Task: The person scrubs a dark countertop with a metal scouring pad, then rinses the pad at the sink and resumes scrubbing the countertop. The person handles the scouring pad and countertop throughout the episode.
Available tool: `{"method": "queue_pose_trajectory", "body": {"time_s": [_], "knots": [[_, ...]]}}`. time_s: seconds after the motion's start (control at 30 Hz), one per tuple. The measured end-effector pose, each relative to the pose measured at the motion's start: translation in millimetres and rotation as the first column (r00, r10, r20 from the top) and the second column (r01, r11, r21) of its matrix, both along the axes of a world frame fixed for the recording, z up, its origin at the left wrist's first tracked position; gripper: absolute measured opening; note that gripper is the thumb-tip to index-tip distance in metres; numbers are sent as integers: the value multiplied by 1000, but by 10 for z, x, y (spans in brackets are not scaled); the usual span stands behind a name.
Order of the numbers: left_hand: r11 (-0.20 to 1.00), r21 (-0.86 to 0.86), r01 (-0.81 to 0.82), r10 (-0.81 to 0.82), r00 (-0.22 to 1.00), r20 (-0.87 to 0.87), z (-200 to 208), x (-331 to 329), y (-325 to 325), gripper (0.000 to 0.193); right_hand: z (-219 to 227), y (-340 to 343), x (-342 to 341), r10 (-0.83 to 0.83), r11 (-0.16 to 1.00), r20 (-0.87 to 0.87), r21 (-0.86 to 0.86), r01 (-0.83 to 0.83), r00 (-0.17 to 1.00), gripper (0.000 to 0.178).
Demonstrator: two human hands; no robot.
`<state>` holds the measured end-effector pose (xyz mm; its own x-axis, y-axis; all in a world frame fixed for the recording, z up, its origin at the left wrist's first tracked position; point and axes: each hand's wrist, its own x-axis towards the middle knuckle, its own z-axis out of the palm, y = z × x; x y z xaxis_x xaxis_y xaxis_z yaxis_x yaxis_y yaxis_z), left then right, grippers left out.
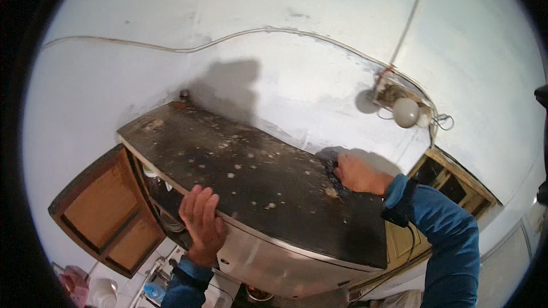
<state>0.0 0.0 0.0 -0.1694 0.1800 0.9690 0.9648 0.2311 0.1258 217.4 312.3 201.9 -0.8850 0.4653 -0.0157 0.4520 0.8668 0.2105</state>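
Top of a wall cabinet (pixel 285 251) worked by two bare hands. The right hand (pixel 361 174) is closed on a dark crumpled pad (pixel 331 169), which lies against the stained dark cabinet top (pixel 257 159) near its rear edge, toward the right end. The left hand (pixel 202 222) grips nothing fully: its fingers lie extended across the front edge. At the left end, a brown-panelled door (pixel 105 208) stands open; within the compartment are a bottle (pixel 153 181) with a pale label or cap and, lower down, clear ware (pixel 171 223) whose kind cannot be told. Below the cabinet, a round pan (pixel 260 294) holds brownish-orange contents, too small to identify. At lower left, a pink openwork basket (pixel 76 281) stands beside a white container (pixel 103 292); the contents of both are unclear.
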Motion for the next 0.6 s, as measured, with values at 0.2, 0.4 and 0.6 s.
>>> {"method": "queue_pose_trajectory", "body": {"time_s": [0.2, 0.4, 0.6], "knots": [[999, 49, 11, -9, 999, -30, 84, 155, 122, 37, 47, -48, -1088, 230, 963, -118, -113, -243, 966, 35], [997, -20, 69, -67, 996, 58, 61, 168, 51, 33, 75, -393, -2441, 387, 921, -77, -10, -389, 919, 35], [996, 0, 92, -92, 994, 66, 57, 148, 29, 34, 57, -581, -3124, 430, 902, 34, 27, -431, 902, 39]]}}
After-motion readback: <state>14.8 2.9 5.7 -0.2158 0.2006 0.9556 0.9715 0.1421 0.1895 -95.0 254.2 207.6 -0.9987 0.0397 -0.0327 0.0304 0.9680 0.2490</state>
